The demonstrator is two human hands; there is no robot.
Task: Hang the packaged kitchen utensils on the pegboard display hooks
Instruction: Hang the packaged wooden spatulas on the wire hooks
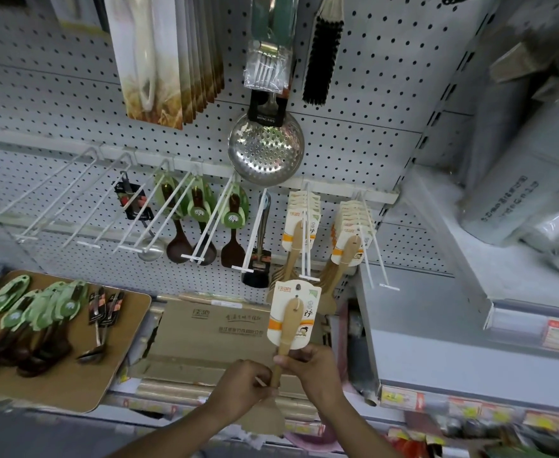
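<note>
A packaged wooden spatula (290,325) with a white and orange card stands upright in front of me. My right hand (314,371) grips its handle below the card. My left hand (243,383) pinches the handle lower down, above the blade. The card's top hole sits just below the tip of a white pegboard hook (307,259) that carries several identical spatulas (299,226). A second hook (375,246) to the right holds more of them (350,239).
Several bare white hooks (56,200) jut out on the left, others carrying green-carded spoons (198,209). A steel skimmer (266,147) hangs above. A wooden board (119,342) at lower left bears more packaged utensils (33,312). A cardboard box (212,328) lies below, a grey shelf (436,325) to the right.
</note>
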